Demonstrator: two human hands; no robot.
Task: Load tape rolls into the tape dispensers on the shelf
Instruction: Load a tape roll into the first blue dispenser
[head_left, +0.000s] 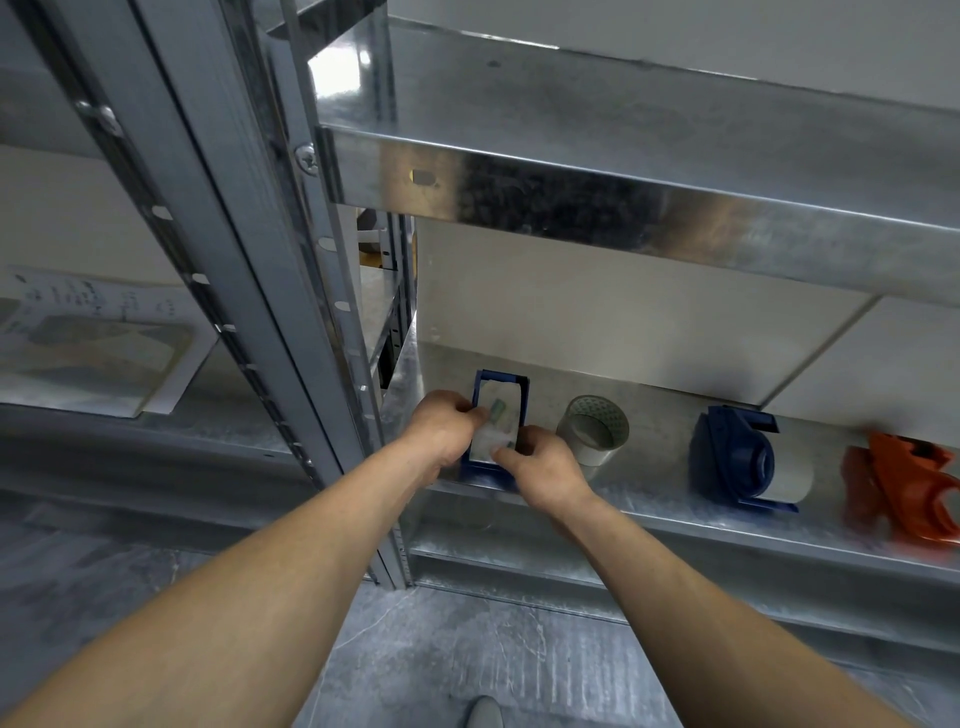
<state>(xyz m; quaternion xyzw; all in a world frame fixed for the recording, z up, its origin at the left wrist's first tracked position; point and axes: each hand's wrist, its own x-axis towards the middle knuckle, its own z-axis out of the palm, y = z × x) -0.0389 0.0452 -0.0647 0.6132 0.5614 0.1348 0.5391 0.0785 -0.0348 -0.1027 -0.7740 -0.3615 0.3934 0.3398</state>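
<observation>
A blue tape dispenser (500, 382) stands at the left end of the metal shelf (675, 415), with a pale tape roll (498, 415) in it. My left hand (441, 423) grips the dispenser's left side and touches the roll. My right hand (540, 462) holds its near right corner, fingers on the roll's front edge. A loose grey tape roll (592, 434) lies just right of my hands. Further right sits a second blue dispenser (743, 460) with a roll in it, then an orange dispenser (904, 488) at the frame's edge.
An upper shelf's front lip (623, 208) overhangs the working shelf. Upright steel posts (311, 291) stand to the left. A printed paper sheet (93, 343) lies on the neighbouring shelf at left. Grey floor and a shoe tip (483, 714) lie below.
</observation>
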